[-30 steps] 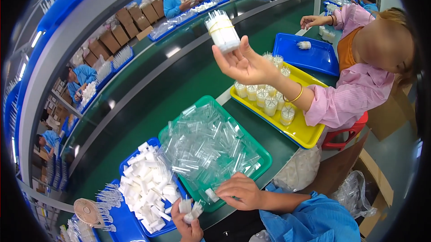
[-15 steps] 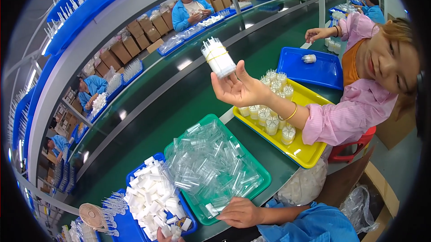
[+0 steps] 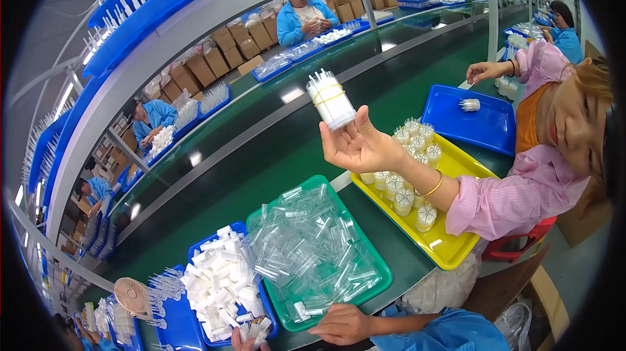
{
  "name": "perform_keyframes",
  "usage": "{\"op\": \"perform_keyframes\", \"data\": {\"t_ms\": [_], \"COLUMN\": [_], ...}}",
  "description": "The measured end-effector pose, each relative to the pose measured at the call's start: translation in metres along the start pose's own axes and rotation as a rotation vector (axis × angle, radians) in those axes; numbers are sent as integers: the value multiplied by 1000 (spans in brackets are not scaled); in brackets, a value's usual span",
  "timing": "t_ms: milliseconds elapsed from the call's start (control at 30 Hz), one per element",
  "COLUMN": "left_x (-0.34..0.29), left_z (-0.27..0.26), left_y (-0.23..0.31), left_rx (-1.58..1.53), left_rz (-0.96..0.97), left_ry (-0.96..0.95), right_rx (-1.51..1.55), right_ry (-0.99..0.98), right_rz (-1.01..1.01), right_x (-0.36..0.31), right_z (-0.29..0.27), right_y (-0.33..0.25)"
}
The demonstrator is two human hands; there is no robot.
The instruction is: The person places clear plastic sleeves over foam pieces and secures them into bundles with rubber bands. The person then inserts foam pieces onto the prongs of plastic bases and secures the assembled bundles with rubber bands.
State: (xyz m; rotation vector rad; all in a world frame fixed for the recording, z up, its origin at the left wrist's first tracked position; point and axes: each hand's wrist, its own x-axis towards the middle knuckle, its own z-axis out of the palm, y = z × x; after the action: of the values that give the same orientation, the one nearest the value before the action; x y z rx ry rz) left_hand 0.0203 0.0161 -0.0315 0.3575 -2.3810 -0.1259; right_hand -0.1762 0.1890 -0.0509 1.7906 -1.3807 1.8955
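My left hand [image 3: 246, 341], partly cut off by the lower edge, is closed round a small cluster of white pieces [image 3: 255, 330] at the front of a blue tray. That blue tray [image 3: 271, 333] is heaped with short white pieces [image 3: 222, 279]. My right hand [image 3: 342, 325] lies over the front rim of a green tray [image 3: 385, 273], fingers loosely extended, with nothing visible in them. Clear plastic tubes [image 3: 310, 247] fill the green tray. A tube with a white core [image 3: 301, 310] lies just beyond my right fingertips.
At right, a co-worker's hand [image 3: 362, 146] holds up a banded white bundle [image 3: 330, 100]. Their arm crosses a yellow tray [image 3: 450, 253] of similar bundles. Beyond is a blue tray [image 3: 450, 116] with one bundle. A small fan [image 3: 132, 297] stands left; a green conveyor [image 3: 189, 201] runs behind.
The whole view has shifted slightly, so most things sit further right and lower. My left hand has risen a little with the white pieces. The co-worker still holds the bundle up.
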Motion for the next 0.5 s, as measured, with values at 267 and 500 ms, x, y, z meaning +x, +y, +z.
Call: {"op": "perform_keyframes", "data": {"t_ms": [267,500], "left_x": [-14,-15], "left_z": [3,7], "left_y": [3,-1], "left_rx": [57,35], "left_rz": [-99,-63], "left_ry": [88,176], "right_rx": [36,-39], "right_ry": [-32,-64], "right_rz": [-2,25], "right_x": [1,2], "right_z": [-1,5], "right_y": [-3,-2]}}
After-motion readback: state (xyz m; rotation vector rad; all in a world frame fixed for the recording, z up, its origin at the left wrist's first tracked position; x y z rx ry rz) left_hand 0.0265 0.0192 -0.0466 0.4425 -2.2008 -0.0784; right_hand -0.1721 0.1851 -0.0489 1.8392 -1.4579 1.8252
